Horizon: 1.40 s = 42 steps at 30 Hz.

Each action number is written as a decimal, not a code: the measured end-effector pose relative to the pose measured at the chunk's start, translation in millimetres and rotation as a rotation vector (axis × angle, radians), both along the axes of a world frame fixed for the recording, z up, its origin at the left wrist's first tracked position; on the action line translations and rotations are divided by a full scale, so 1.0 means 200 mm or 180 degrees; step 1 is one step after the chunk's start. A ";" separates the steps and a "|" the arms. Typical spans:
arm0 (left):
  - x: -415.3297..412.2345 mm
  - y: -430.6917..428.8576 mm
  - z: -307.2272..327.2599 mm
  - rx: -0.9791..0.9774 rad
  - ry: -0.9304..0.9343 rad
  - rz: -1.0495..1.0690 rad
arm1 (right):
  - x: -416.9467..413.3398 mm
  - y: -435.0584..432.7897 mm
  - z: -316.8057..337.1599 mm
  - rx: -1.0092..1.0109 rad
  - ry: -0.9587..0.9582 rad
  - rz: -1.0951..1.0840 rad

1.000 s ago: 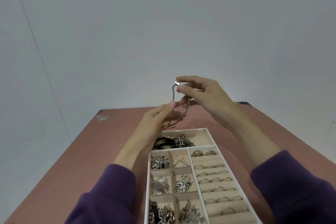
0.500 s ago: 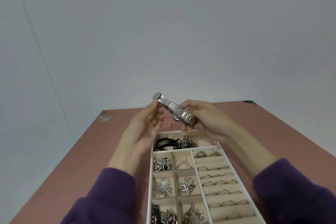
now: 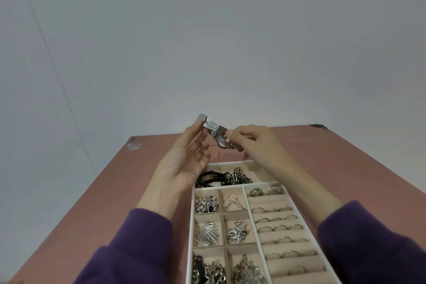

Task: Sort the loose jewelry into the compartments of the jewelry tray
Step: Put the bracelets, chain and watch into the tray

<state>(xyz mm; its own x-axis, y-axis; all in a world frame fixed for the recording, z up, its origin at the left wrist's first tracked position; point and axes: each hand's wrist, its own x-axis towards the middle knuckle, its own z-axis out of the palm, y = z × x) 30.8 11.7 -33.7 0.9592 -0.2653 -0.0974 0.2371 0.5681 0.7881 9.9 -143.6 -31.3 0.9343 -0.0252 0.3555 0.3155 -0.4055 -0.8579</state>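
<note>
A silver metal watch (image 3: 217,132) with a link band is held in the air above the far end of the jewelry tray (image 3: 190,226). My right hand (image 3: 255,143) pinches its band and case from the right. My left hand (image 3: 184,159), palm up, has its fingertips on the clasp end at the upper left. The white tray has beige compartments: a long far one with black and dark bracelets (image 3: 221,177), small square ones with silver pieces, and ring rows (image 3: 276,228) on the right.
The tray lies on a reddish-brown table (image 3: 115,203) whose far edge meets a plain grey wall. A white scuff (image 3: 134,145) marks the far left corner. Purple sleeves cover both forearms.
The watch, hanging loose between raised hands a second ago, has come lower and now lies folded and slanted between both hands, closer to the tray.
</note>
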 end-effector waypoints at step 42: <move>-0.04 -0.08 -0.02 -0.0001 -0.0315 0.0021 | -0.01 0.01 -0.01 0.0789 0.0020 0.0113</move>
<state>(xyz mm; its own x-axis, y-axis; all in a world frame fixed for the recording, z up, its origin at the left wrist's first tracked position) 23.4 -4.6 -38.3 0.9659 -0.2589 -0.0021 0.1544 0.5696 0.8073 7.8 -142.0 -32.8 0.9384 -0.0779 0.3368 0.3202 -0.1712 -0.9318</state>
